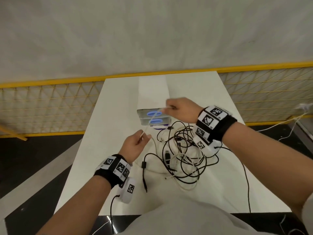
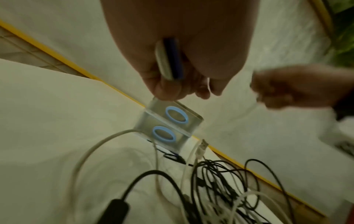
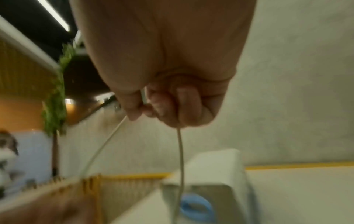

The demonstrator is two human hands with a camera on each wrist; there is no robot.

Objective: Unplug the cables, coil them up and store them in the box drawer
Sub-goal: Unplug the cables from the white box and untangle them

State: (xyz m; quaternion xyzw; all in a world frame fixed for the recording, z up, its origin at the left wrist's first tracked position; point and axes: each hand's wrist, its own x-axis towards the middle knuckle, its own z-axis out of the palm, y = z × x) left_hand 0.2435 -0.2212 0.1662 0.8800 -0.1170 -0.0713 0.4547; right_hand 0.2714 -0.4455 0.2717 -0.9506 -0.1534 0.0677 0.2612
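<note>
I am looking at what seems a staged recording bay inside a larger indoor hall: a white worktop [image 1: 118, 102] is standing beyond my hands against a yellow mesh fence [image 1: 42, 106], a pale fabric backdrop [image 1: 152, 31] is hanging behind it, and greenery [image 3: 55, 97] and ceiling strip lights [image 3: 53, 15] are showing past the right hand.

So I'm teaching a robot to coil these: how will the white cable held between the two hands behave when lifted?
Probably floppy: the white cable runs straight only between the right hand and left hand, then droops. Likely light, since fingertip pinches carry it. It may snag, because its tail runs into the tangle of black cables on the table.
</note>
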